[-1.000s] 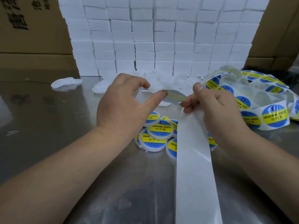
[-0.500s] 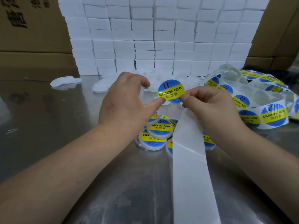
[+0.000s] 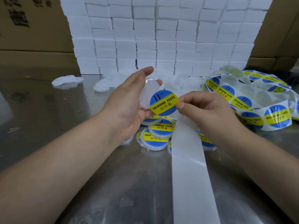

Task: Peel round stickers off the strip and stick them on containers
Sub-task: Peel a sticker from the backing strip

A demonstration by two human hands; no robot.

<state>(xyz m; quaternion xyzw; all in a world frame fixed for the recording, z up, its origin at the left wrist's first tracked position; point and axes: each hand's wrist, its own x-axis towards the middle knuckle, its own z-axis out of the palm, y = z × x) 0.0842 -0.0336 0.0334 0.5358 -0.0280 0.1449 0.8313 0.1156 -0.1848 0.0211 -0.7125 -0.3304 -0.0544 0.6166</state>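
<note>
A blank container (image 3: 148, 92) is held in the left hand (image 3: 127, 104); a sticker (image 3: 163, 102) is pinched by the right hand (image 3: 210, 113) at the container's 4 o'clock, overlapping its edge, above the tabletop (image 3: 68, 120)

The left hand (image 3: 127, 101) is now cradling a clear container (image 3: 148, 92) against its fingers instead of the sticker (image 3: 163, 102), which the right hand (image 3: 208, 113) is pinching alone.

Your left hand (image 3: 129, 104) holds a blank white container (image 3: 148, 92); your right hand (image 3: 207, 113) pinches a round sticker (image 3: 163, 102) in front of it, above labelled containers (image 3: 160, 129) on the surface (image 3: 97, 159).
</note>
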